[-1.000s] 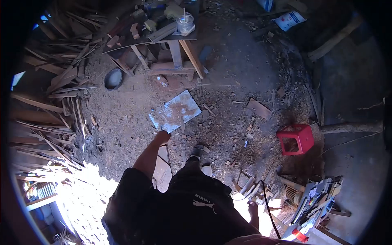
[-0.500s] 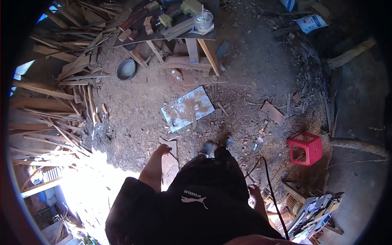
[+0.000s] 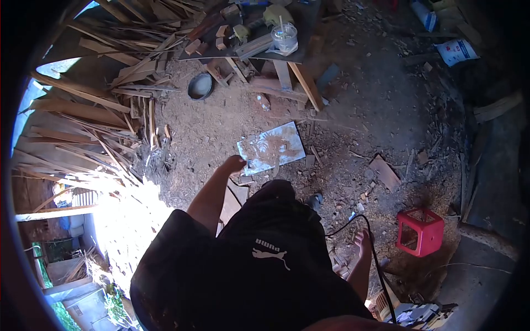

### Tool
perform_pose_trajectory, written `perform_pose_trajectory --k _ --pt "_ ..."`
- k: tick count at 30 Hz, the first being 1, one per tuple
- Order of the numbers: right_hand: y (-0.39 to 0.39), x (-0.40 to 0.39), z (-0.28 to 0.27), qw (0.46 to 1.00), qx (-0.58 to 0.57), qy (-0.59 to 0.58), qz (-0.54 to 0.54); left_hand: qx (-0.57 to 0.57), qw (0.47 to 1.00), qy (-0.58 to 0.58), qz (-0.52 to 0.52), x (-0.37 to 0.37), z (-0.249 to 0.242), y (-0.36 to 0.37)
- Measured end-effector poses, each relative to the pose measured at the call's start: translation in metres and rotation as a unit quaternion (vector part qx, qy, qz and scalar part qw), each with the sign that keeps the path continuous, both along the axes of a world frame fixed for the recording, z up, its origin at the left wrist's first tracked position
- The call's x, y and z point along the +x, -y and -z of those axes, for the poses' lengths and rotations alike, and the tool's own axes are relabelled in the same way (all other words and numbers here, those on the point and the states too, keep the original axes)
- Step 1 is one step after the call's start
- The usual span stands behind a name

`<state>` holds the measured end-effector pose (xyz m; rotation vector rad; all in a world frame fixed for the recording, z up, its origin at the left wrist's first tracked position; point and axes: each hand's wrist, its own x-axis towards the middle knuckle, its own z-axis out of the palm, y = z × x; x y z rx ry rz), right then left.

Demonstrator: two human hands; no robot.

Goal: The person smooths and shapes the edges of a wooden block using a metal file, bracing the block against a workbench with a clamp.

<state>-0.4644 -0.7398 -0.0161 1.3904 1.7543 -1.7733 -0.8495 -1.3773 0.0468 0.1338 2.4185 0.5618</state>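
My left hand (image 3: 236, 164) hangs at the near left corner of a pale rectangular board (image 3: 287, 144) that lies on the ground, dusted with brown shavings. From above, its fingers are mostly hidden beneath it. My right hand (image 3: 363, 243) is out to the side with its fingers apart and nothing in them. A black cable (image 3: 376, 263) loops close by that hand and runs down past my forearm. One knee, in dark trousers (image 3: 276, 193), is raised in front of me, and a shoe (image 3: 315, 201) shows on the ground.
A red plastic stool (image 3: 432, 236) stands to the right. Ahead is a workbench (image 3: 215, 54) with wood blocks and a plastic cup (image 3: 284, 37). Near it sits a round basin (image 3: 200, 86). Wood strips (image 3: 83, 110) pile up on the left, and scraps litter the ground.
I have stepped forward; the board and bench are nearer. My left hand has swung forward toward the board. My right hand has risen outward beside the cable, its fingers now apart.
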Motion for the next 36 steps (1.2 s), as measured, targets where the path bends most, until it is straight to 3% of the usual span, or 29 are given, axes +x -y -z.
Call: perform_pose_trajectory --k 2,5,8,10,14,18,19,24,29,33,36 --pt "0.001 -0.019 0.001 1.0 -0.005 -0.008 0.009 0.074 0.992 0.064 -0.076 -0.016 -0.011 -0.036" --pt "0.012 -0.024 -0.01 0.998 -0.036 0.049 0.019 0.077 0.988 0.099 -0.084 -0.046 -0.058 -0.078" --pt "0.041 -0.014 -0.032 0.992 -0.034 0.121 0.0 0.054 0.997 -0.032 -0.053 -0.086 -0.024 -0.059" --pt "0.051 0.006 -0.031 0.985 -0.037 0.171 -0.002 0.05 0.989 -0.118 -0.076 -0.112 -0.029 -0.05" --pt "0.078 0.012 -0.06 0.974 -0.059 0.206 0.076 0.043 0.93 -0.281 -0.234 -0.191 -0.09 -0.049" --pt "0.1 -0.04 -0.094 0.963 -0.036 0.268 -0.02 0.113 0.863 -0.373 -0.322 -0.298 -0.128 -0.011" --pt "0.102 -0.058 -0.1 0.961 -0.027 0.273 -0.04 0.081 0.852 -0.406 -0.32 -0.325 -0.132 -0.001" --pt "0.09 -0.159 -0.116 0.989 0.049 0.139 0.019 0.01 0.842 -0.422 -0.335 -0.436 -0.127 0.043" --pt "0.087 -0.234 -0.13 0.993 0.114 0.016 -0.023 -0.015 0.84 -0.413 -0.353 -0.478 -0.12 0.042" --pt "0.108 -0.244 -0.124 0.994 0.087 0.04 -0.054 -0.007 0.841 -0.416 -0.345 -0.484 -0.12 0.034" --pt "0.131 -0.225 -0.119 0.988 0.053 0.137 -0.039 -0.005 0.835 -0.43 -0.344 -0.489 -0.112 0.034"
